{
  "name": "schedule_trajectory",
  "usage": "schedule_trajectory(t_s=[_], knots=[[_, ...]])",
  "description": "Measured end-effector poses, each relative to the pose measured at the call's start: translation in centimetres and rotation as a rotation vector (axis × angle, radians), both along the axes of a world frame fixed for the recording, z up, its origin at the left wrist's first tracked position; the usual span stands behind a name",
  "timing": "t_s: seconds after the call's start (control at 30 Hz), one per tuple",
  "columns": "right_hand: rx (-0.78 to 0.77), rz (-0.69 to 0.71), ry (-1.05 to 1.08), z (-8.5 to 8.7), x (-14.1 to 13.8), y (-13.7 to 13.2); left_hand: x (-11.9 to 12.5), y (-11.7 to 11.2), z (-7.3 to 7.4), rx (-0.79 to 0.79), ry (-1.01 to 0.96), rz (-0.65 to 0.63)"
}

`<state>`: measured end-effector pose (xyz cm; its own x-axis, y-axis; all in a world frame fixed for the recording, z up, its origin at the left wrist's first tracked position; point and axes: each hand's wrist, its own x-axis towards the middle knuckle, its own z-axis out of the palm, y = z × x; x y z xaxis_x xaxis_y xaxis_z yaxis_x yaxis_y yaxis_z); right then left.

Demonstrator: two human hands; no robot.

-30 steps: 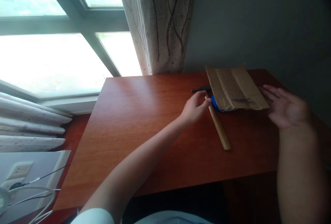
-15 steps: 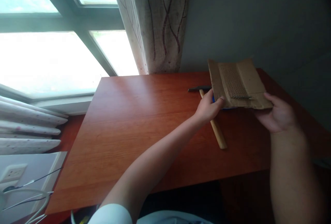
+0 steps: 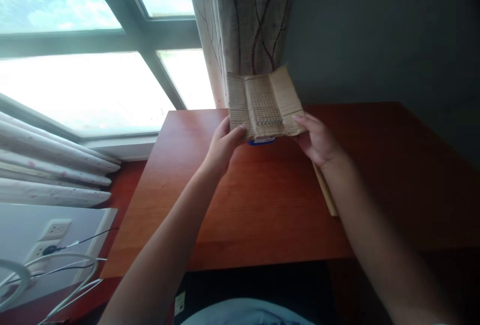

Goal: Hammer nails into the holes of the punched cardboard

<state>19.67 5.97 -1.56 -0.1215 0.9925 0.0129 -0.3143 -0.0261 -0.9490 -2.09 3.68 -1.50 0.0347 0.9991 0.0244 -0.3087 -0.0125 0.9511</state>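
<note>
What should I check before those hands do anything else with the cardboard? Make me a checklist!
1. Left hand holding on: ok, it grips the left edge of the cardboard, thumb on top.
2. Right hand holding on: ok, it grips the right edge, thumb on top.
3. Cardboard smooth and flat: not ok, it is creased into panels.
4. Blue thing underneath fully seen: not ok, only a strip peeks out below the near edge.
5. Blue thing held firmly: cannot tell, the cardboard hides most of it.
6. Wooden handle on the table in full view: not ok, its upper end is hidden.
</note>
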Motion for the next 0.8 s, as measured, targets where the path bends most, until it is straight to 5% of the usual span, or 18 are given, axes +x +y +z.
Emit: schedule_trajectory(t_s=[0.17, 0.37, 0.63, 0.8], knots=[[-0.043, 0.204, 0.033, -1.3, -6.9, 3.0, -6.1, -0.4, -0.7, -0.072, 0.052, 0.173], [-0.024, 0.340, 0.071, -2.7, -11.2, 4.7, -9.6, 0.3, -1.9, -0.180, 0.093, 0.313], [-0.015, 0.326, 0.049, -3.3, -12.8, 5.3, -10.9, 0.6, -2.6, -0.177, 0.087, 0.341], [-0.021, 0.243, -0.089, -3.5, -9.7, 3.9, -11.5, 0.4, -3.0, -0.165, 0.044, 0.325]])
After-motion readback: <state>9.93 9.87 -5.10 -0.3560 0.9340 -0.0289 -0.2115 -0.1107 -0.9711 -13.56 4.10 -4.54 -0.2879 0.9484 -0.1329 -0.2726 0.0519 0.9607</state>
